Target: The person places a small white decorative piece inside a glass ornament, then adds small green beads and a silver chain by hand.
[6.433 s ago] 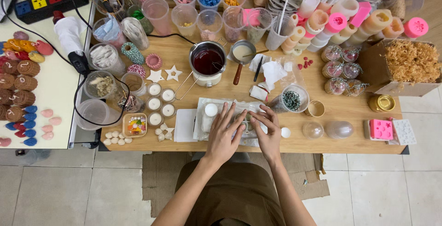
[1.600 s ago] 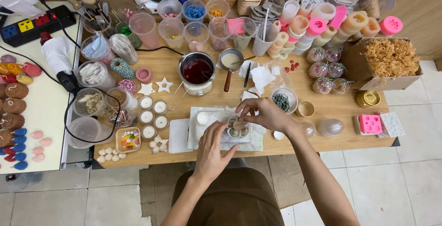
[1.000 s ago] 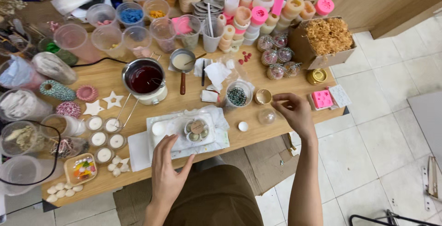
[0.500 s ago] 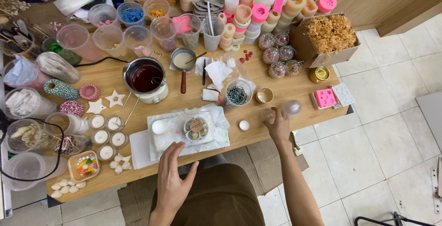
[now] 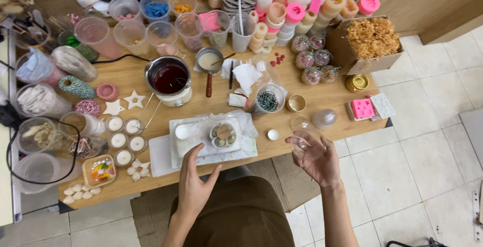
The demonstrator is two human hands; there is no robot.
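right hand clamped on clear dome lid, off tabletop edge | left hand open, fingers apart, touching white tray | round candle box on tray, filled, not yet covered

A clear, glossy plastic dome half is held at lower right of the frame. The table is seen as smooth pale wood. A shiny metal pot is filled with dark red liquid. Rough straw-like shavings are held in a matt cardboard box.
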